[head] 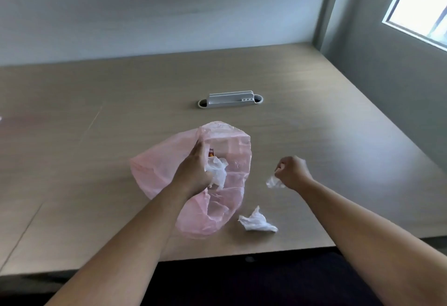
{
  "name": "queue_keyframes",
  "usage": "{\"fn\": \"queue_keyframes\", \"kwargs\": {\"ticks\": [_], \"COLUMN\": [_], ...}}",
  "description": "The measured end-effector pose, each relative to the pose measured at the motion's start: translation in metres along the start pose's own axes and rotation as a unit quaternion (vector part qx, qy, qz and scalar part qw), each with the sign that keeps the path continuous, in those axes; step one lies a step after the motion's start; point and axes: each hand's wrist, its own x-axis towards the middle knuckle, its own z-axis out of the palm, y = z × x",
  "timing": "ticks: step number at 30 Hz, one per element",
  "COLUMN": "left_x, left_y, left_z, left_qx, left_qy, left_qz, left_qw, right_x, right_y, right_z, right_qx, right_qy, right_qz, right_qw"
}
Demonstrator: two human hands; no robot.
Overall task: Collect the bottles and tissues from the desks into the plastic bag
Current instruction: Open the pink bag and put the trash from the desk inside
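Note:
A thin pink plastic bag (154, 172) lies on the wooden desk (96, 112), its mouth facing right. My left hand (196, 167) grips the bag's rim and holds the mouth apart. Inside the mouth shows a crumpled white tissue (219, 170) and a bit of a red label (211, 153). My right hand (292, 171), to the right of the bag, grips a second white tissue (273, 182) just above the desk. A third crumpled tissue (257, 221) lies on the desk near the front edge, below my right hand.
A grey cable box (229, 100) is set into the desk behind the bag. Walls close the desk at the back and right, with a window (420, 3) at the upper right. The desk's front edge runs just below the loose tissue.

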Motion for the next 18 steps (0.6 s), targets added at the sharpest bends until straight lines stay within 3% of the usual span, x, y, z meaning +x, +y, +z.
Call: {"fn": "queue_keyframes", "kwargs": {"ticks": [3,5,6,8,10,11,13,15,18], "left_x": [-0.004,-0.008,-0.01,-0.016,-0.021,-0.022,-0.025,-0.027,-0.027], "left_y": [-0.005,-0.011,-0.012,-0.017,-0.024,-0.028,-0.036,-0.042,-0.044], "left_z": [-0.012,-0.018,-0.02,-0.024,-0.028,-0.029,-0.029,-0.029,-0.025], "left_qx": [-0.003,-0.004,-0.006,-0.011,-0.02,-0.02,-0.009,-0.002,-0.007], "left_qy": [0.026,0.043,0.046,0.055,0.065,0.066,0.062,0.061,0.053], "left_qz": [-0.016,-0.028,-0.028,-0.028,-0.043,-0.053,-0.071,-0.078,-0.072], "left_qw": [1.0,0.999,0.999,0.998,0.997,0.996,0.995,0.995,0.996], "right_x": [0.004,-0.005,-0.011,-0.028,-0.04,-0.042,-0.04,-0.036,-0.029], "right_y": [-0.046,-0.079,-0.092,-0.112,-0.118,-0.117,-0.111,-0.103,-0.077], "right_z": [0.0,0.015,0.026,0.051,0.071,0.076,0.076,0.065,0.05], "right_qx": [0.105,0.168,0.191,0.212,0.138,0.096,0.091,0.109,0.007], "right_qy": [0.075,0.065,0.029,-0.143,-0.299,-0.305,-0.221,-0.136,-0.084], "right_qz": [-0.011,-0.023,-0.037,-0.092,-0.155,-0.187,-0.236,-0.228,-0.229], "right_qw": [0.992,0.983,0.981,0.962,0.932,0.929,0.942,0.958,0.97]}}
